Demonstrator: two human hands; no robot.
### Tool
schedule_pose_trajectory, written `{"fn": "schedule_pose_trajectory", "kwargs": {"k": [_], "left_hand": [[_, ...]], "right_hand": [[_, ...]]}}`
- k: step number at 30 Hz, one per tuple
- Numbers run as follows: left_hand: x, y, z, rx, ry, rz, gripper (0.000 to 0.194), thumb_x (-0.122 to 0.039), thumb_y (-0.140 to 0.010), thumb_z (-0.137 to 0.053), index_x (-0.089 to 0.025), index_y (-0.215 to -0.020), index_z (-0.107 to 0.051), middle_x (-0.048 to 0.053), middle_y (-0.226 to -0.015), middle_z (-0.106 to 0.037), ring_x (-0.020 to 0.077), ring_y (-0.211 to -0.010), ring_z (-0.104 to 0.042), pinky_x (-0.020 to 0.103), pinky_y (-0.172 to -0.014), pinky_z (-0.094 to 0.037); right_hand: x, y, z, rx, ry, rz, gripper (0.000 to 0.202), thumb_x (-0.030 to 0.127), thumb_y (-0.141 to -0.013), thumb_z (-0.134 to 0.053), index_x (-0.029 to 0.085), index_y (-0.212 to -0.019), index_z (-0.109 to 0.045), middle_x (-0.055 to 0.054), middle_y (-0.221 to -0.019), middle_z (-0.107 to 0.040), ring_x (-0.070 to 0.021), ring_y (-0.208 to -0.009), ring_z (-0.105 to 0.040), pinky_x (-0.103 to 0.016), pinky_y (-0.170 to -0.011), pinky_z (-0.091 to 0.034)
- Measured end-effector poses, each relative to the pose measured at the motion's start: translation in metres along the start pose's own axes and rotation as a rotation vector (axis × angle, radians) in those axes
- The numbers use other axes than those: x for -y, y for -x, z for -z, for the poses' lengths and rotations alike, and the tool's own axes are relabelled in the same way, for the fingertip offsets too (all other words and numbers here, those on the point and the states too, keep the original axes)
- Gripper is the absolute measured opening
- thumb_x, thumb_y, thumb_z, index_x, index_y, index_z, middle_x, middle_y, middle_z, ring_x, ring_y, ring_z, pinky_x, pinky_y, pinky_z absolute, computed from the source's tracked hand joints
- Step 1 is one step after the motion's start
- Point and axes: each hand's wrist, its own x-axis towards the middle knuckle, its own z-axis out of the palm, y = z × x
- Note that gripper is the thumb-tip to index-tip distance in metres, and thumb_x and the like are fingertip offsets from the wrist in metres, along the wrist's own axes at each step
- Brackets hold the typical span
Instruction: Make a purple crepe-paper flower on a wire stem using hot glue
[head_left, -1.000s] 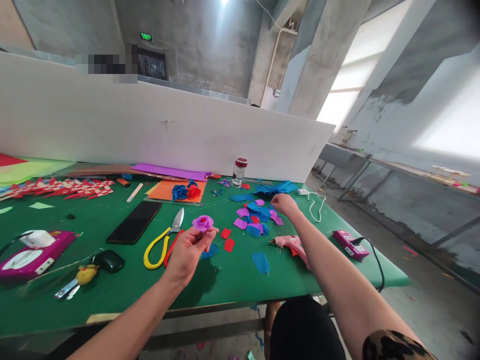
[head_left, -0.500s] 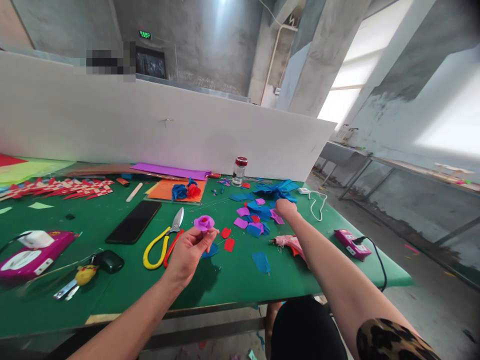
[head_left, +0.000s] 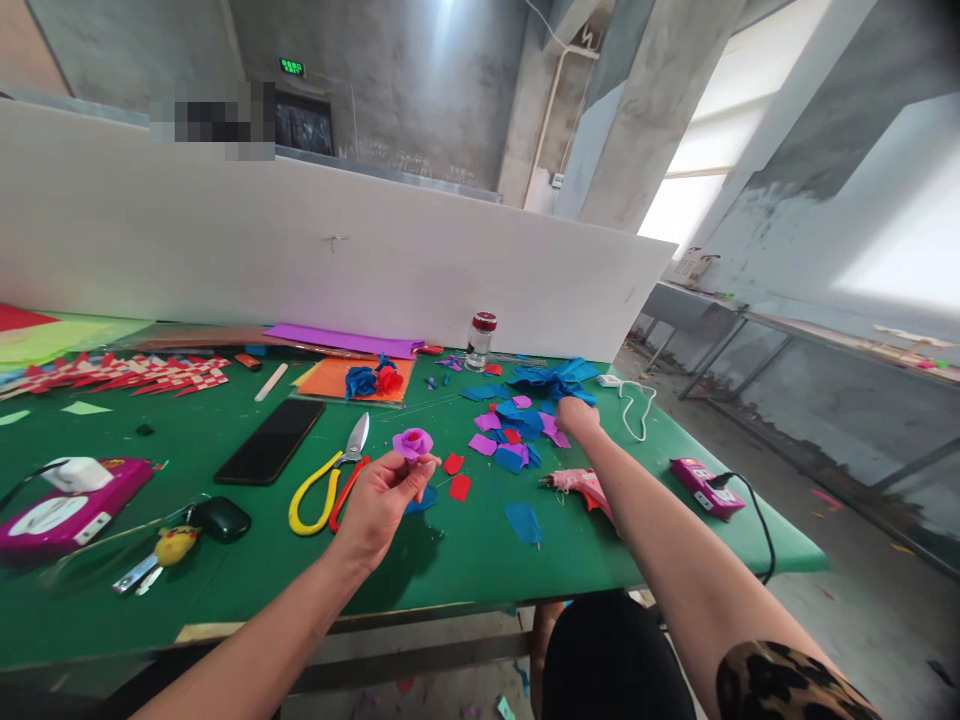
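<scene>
Pinched in my left hand (head_left: 382, 495) is a purple paper flower (head_left: 412, 443) with a red centre, held above the table. My right hand (head_left: 577, 415) reaches to the far side, closed at the near edge of a heap of blue crepe paper (head_left: 555, 378); its fingertips are hidden, so what it grips cannot be seen. Left of that hand lie loose purple petals (head_left: 482, 444) and blue petals (head_left: 511, 459). Two red petals (head_left: 460, 487) rest just right of my left hand. Below my right forearm is a pink glue gun (head_left: 581, 484), partly covered.
Yellow-and-red scissors (head_left: 330, 490) and a black phone (head_left: 271, 442) lie left of my left hand. A jar with a red lid (head_left: 481, 340) stands near the white board (head_left: 360, 260). Blue and red paper flowers (head_left: 373, 379) sit on orange paper. A purple power strip (head_left: 705, 487) is at right.
The whole view has shifted very slightly. Both hands keep nearly the same places, the left with the flower and the right at the blue paper.
</scene>
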Motion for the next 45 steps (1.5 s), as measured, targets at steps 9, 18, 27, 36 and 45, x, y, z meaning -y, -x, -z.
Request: {"fn": "schedule_pose_trajectory", "kwargs": {"k": [9, 18, 27, 36, 45], "left_hand": [[0.004, -0.002, 0.001, 0.002, 0.006, -0.006, 0.016, -0.033, -0.07, -0.076, -0.018, -0.076, -0.073, -0.001, -0.062, -0.058, 0.0086, -0.053, -0.045, 0.023, -0.052, -0.037], [-0.002, 0.001, 0.0, 0.005, 0.009, 0.004, 0.019, -0.035, -0.069, -0.076, -0.018, -0.077, -0.074, -0.001, -0.065, -0.059, 0.0085, -0.053, -0.044, 0.022, -0.052, -0.037], [0.0, 0.001, 0.001, 0.019, 0.026, -0.005, 0.017, -0.034, -0.07, -0.076, -0.019, -0.077, -0.073, -0.002, -0.061, -0.057, 0.0081, -0.054, -0.044, 0.022, -0.053, -0.037], [-0.001, 0.0, 0.0, 0.028, 0.044, -0.001, 0.017, -0.034, -0.07, -0.077, -0.018, -0.076, -0.073, -0.001, -0.063, -0.059, 0.0076, -0.053, -0.045, 0.021, -0.053, -0.037], [0.001, 0.0, 0.002, 0.036, 0.042, 0.0, 0.015, -0.031, -0.071, -0.076, -0.018, -0.078, -0.073, -0.002, -0.061, -0.057, 0.0067, -0.053, -0.045, 0.019, -0.053, -0.037]], "right_hand": [[0.082, 0.029, 0.003, 0.153, -0.072, 0.419, 0.03, 0.031, -0.092, -0.057, 0.017, -0.118, -0.057, -0.008, -0.119, -0.06, -0.0216, -0.099, -0.062, -0.041, -0.083, -0.053], [0.099, 0.042, -0.003, 0.142, -0.012, 0.49, 0.03, 0.031, -0.092, -0.057, 0.017, -0.119, -0.057, -0.009, -0.12, -0.059, -0.0219, -0.101, -0.061, -0.042, -0.084, -0.053], [0.113, 0.047, -0.006, 0.109, 0.007, 0.488, 0.03, 0.031, -0.092, -0.057, 0.017, -0.119, -0.057, -0.009, -0.12, -0.059, -0.0219, -0.101, -0.061, -0.042, -0.085, -0.053], [0.106, 0.041, -0.006, 0.176, -0.034, 0.478, 0.029, 0.031, -0.092, -0.057, 0.017, -0.118, -0.058, -0.009, -0.119, -0.06, -0.0216, -0.1, -0.061, -0.041, -0.084, -0.053], [0.101, 0.037, -0.005, 0.222, -0.101, 0.472, 0.029, 0.031, -0.091, -0.058, 0.016, -0.116, -0.059, -0.008, -0.118, -0.06, -0.0219, -0.099, -0.062, -0.04, -0.082, -0.053]]}}
